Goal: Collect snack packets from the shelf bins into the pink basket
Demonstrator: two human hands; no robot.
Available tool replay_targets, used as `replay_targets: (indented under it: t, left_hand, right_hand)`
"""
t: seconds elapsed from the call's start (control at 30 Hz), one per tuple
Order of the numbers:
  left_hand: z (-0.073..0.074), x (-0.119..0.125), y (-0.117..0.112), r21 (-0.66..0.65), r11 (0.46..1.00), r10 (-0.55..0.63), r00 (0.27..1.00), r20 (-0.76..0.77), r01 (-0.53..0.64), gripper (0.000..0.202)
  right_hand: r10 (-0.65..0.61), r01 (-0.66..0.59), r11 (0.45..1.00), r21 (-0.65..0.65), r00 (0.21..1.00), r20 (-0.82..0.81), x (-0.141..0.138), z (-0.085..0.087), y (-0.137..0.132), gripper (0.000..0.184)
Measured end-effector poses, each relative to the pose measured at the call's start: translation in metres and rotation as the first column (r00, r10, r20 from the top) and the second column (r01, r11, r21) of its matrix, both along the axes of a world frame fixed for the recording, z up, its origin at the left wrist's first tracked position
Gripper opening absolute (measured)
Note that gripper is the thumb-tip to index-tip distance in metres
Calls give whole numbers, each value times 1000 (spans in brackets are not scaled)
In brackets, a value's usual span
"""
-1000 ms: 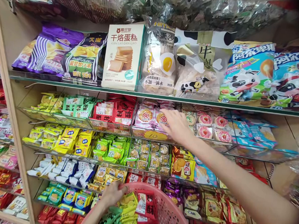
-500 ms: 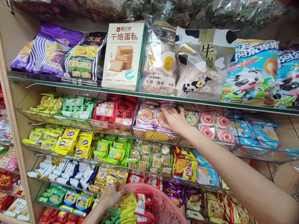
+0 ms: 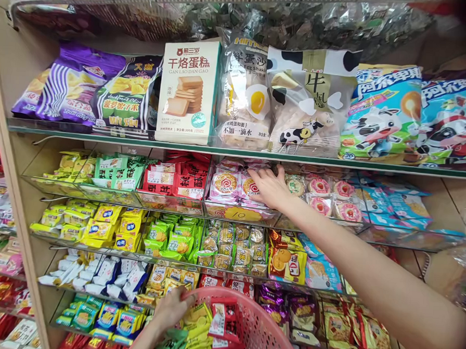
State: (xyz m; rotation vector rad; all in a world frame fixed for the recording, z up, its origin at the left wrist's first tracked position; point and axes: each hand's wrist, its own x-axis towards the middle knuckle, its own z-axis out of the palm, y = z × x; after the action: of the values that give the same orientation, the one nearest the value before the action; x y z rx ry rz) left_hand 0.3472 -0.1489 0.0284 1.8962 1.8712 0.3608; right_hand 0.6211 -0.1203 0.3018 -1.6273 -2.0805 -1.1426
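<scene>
My left hand (image 3: 173, 308) is closed on the rim of a pink plastic basket (image 3: 266, 327). Inside the basket lie red snack packets (image 3: 224, 320), yellow packets (image 3: 199, 324) and green packets (image 3: 171, 343). On the upper tier of small bins, my right hand (image 3: 271, 187) rests over pink-wrapped round biscuits (image 3: 225, 185), fingers stretched out and thumb apart. The fingertips touch or hover at the packs at the back; which, I cannot tell. Just right of the hand are a green-centred round biscuit (image 3: 295, 185) and pink strawberry-print biscuits (image 3: 321, 185).
A glass shelf edge (image 3: 234, 152) runs close above my right hand. On it stand a cake box (image 3: 188, 91) and several large snack bags, including a cow-print bag (image 3: 310, 103). Clear-fronted bins of small packets, such as green packets (image 3: 173, 239), fill the tiers below.
The view has shifted slightly, with the shelves a little left and lower. Both hands keep nearly the same places, the left on the basket rim and the right over the biscuits.
</scene>
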Motion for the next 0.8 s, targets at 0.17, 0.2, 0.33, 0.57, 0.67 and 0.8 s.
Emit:
replay_targets:
  t: [0.17,0.2,0.33,0.57,0.67,0.8]
  left_hand:
    - [0,0,0,-4,1000,-2,1000,3,2,41]
    - [-1,0,0,-3,1000,-3,1000,8,3,41]
    - [-2,0,0,-6,1000,-3,1000,26,3,42]
    - [-4,-1,0,5,1000,-2,1000,23,2,41]
    - [-3,-1,-1,11,1000,1,1000,24,-1,39]
    - [0,-1,-3,0,1000,3,999,33,-3,39]
  right_hand:
    - [-12,12,1000,-6,1000,8,1,-1,-1,67]
    - [-18,18,1000,-7,1000,7,0,0,-1,67]
    - [-41,41,999,-26,999,-12,-2,4,-2,62]
    - [-73,72,996,-46,997,-6,-3,10,-3,43]
    - [-72,71,996,-46,997,-22,-4,11,-2,43]
    - [-41,40,999,-27,997,-60,-4,13,-4,44]
